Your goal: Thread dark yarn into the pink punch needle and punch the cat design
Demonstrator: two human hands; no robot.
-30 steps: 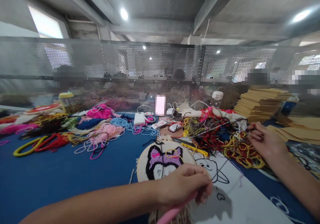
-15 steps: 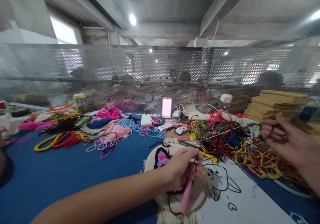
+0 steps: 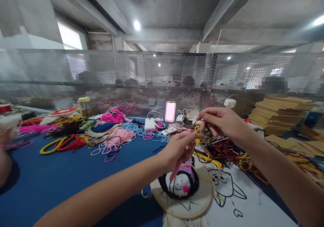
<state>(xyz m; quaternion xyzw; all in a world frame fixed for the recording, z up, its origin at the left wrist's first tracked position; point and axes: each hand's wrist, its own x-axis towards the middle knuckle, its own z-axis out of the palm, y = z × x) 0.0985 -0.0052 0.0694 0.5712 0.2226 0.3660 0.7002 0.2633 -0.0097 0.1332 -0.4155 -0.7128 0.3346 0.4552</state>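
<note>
My left hand (image 3: 177, 150) is closed above an embroidery hoop (image 3: 199, 216), with part of a pink tool (image 3: 174, 173) showing below its fingers. Just beyond its fingertips, my right hand (image 3: 219, 119) pinches a thin dark yarn, partly hidden by the fingers. The hoop's cloth bears a tufted figure (image 3: 180, 183) in white, black, purple and pink. A dark strand runs down over the figure from the left hand. White paper (image 3: 263, 206) with a black cartoon drawing lies beside the hoop.
Yarn piles (image 3: 118, 135) spread along the blue table (image 3: 76, 173). A yellow cutter (image 3: 212, 161) lies beyond the hoop. Further back are a white box (image 3: 150, 124), a lit phone (image 3: 170, 112) and stacked brown envelopes (image 3: 280, 114). Another person's arm (image 3: 3, 159) is at the far left.
My right hand has moved left from the yarn pile to my left hand's fingertips. My left hand has risen a little, the pink tool has tilted, and more of the tufted figure shows.
</note>
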